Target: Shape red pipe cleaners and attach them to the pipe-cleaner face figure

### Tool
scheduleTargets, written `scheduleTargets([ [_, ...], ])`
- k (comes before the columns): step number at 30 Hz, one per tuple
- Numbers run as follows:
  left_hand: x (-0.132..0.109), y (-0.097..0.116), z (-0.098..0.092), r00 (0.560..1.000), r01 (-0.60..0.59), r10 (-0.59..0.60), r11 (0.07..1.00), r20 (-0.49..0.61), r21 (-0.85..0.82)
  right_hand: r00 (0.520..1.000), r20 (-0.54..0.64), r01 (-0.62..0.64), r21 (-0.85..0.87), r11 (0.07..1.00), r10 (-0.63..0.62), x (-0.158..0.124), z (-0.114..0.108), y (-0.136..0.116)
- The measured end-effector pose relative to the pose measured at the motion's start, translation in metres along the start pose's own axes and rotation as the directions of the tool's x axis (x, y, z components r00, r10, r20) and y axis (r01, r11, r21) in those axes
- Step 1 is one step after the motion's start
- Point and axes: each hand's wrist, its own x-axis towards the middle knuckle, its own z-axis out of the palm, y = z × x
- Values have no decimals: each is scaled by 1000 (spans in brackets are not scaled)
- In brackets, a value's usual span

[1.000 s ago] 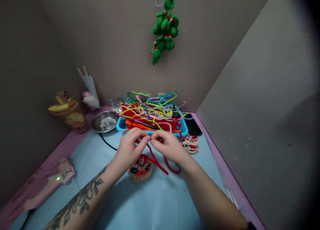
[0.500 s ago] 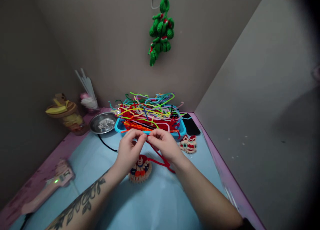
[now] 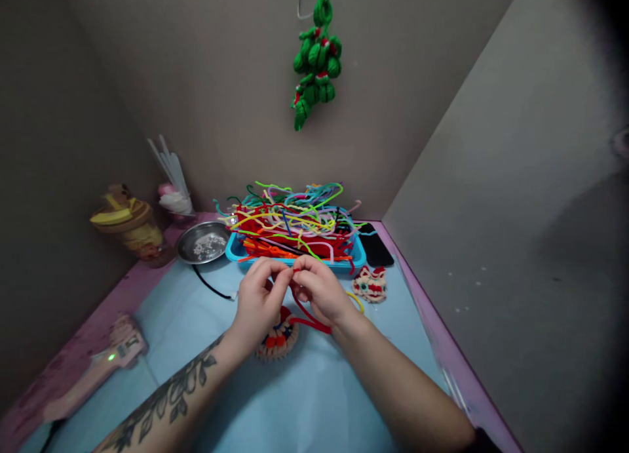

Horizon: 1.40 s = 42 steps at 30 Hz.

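Fingertips of my left hand (image 3: 260, 295) and my right hand (image 3: 322, 289) meet in front of the blue basket, both closed in a pinch on a red pipe cleaner (image 3: 305, 314). The length of it hangs below my right fingers and bends near the wrist. Under my left hand lies a round beige piece (image 3: 278, 345) with orange, blue and red parts, half hidden. A yellow strand (image 3: 356, 301) shows beside my right wrist. Right of my hands sits a beige and red animal-face piece (image 3: 370, 285) made of the same fuzzy stems.
A blue basket (image 3: 295, 265) overflows with coloured pipe cleaners. A metal bowl (image 3: 184, 246) of small pale bits stands left of it, near a decorated cup (image 3: 142, 240). A pink glue gun (image 3: 93, 377) with a lit green light lies at left; a black phone (image 3: 376, 246) at right.
Both hands have shifted slightly, and the right fingers have curled in more. The hanging red stem has changed its bend, and a yellow strand now shows by the right wrist.
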Motion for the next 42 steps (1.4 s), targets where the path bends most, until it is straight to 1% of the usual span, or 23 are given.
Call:
scheduleTargets([
  [2, 1, 0, -1, 1000, -31, 31, 999, -1, 33, 999, 2, 50, -76, 996, -50, 0, -1, 2],
  [4, 3, 1, -3, 999, -48, 48, 998, 3, 50, 985, -1, 164, -251, 954, -170, 1, -3, 3],
  [5, 4, 1, -4, 999, -49, 48, 998, 4, 51, 967, -2, 238, -367, 899, -256, 1, -4, 2],
  [7, 6, 0, -5, 1000, -27, 26, 999, 18, 32, 901, 30, 366, -587, 722, -432, 0, -8, -1],
  [8, 6, -1, -5, 1000, -2, 2, 1000, 24, 10, 867, 60, 406, -661, 631, -495, 0, -10, -4],
  [9, 7, -2, -5, 999, 30, -30, 999, 28, -17, 844, 90, 429, -705, 565, -528, -1, -12, -6],
  [10, 8, -4, -5, 997, 66, -65, 997, 33, -45, 840, 111, 436, -721, 538, -532, -1, -13, -8],
  [11, 8, -5, -5, 995, 101, -99, 992, 32, -71, 854, 122, 430, -714, 553, -506, -1, -14, -10],
  [14, 9, -7, -4, 989, 149, -150, 983, -1, -110, 925, 96, 344, -623, 703, -368, 0, -15, -10],
  [16, 8, -6, -3, 989, 144, -148, 983, -27, -109, 936, 63, 317, -584, 748, -347, 2, -13, -6],
  [18, 7, -4, -3, 989, 138, -142, 985, -34, -103, 917, 23, 331, -603, 726, -399, 3, -11, -1],
  [21, 7, -2, -2, 989, 143, -147, 984, -33, -109, 856, 11, 386, -680, 623, -517, 2, -10, 4],
  [25, 8, -3, -3, 985, 169, -173, 975, -14, -143, 765, 122, 492, -745, 450, -633, -3, -11, 2],
  [27, 9, -4, -4, 980, 199, -200, 966, 10, -164, 734, 195, 535, -757, 375, -651, -5, -11, 1],
  [29, 12, -4, -7, 975, 221, -221, 956, 22, -191, 717, 251, 561, -762, 323, -651, -6, -12, -1],
  [30, 14, -4, -10, 974, 226, -226, 953, 23, -200, 712, 269, 569, -762, 309, -648, -6, -12, -1],
  [32, 17, -3, -14, 977, 213, -212, 960, 25, -184, 714, 290, 583, -750, 311, -637, -4, -14, -1],
  [34, 20, -2, -19, 983, 183, -178, 976, 47, -120, 736, 297, 581, -738, 343, -609, -2, -16, -2],
  [36, 21, -2, -21, 986, 156, -151, 986, 76, -61, 776, 267, 546, -738, 396, -572, -1, -17, -3],
  [38, 21, -2, -22, 985, 152, -148, 987, 86, -50, 813, 213, 493, -748, 444, -543, -1, -16, -6],
  [39, 21, -2, -22, 985, 156, -151, 986, 86, -55, 823, 189, 471, -753, 459, -535, -1, -15, -7],
  [40, 20, -2, -21, 984, 161, -155, 985, 88, -62, 827, 174, 459, -758, 464, -534, -2, -14, -7],
  [42, 19, -2, -18, 982, 174, -167, 982, 89, -78, 818, 170, 459, -770, 444, -549, -3, -12, -6],
])
